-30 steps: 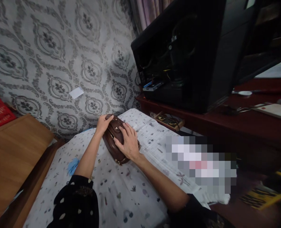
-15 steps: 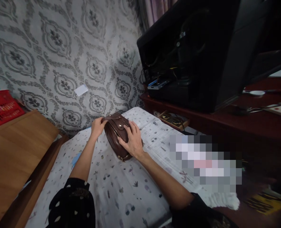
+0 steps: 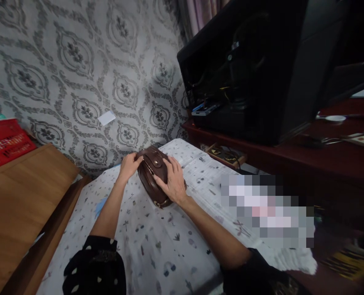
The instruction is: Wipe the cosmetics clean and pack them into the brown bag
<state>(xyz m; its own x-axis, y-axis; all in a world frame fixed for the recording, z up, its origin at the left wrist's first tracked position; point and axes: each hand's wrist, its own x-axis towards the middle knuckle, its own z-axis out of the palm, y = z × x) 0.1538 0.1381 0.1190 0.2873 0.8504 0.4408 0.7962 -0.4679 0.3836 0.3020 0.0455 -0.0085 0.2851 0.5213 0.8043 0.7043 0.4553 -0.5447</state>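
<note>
A dark brown leather handbag (image 3: pixel 149 183) with gold-coloured zips and a snap tab lies on a white cloth printed with small plants and rainbows. My left hand (image 3: pixel 130 166) grips the far left end of the bag, thumb on top near the zip. Its other fingertips are partly hidden. Across the near right side of the bag rests my right hand (image 3: pixel 174 180), thumb by the zip and fingers curved over the top, holding it steady. The underside of the bag is out of sight.
Patterned wallpaper with a white card (image 3: pixel 107 118) rises behind. A wooden cabinet (image 3: pixel 25 196) and red bag (image 3: pixel 6 141) stand left. To the right, a black computer case (image 3: pixel 237 90) sits on a dark red desk above a small open drawer (image 3: pixel 226 155). A blurred patch covers something nearby.
My left hand has shifted slightly right and onto the bag's end. The strap or flap it pinched up earlier now lies lower. My right hand stays almost in place.
</note>
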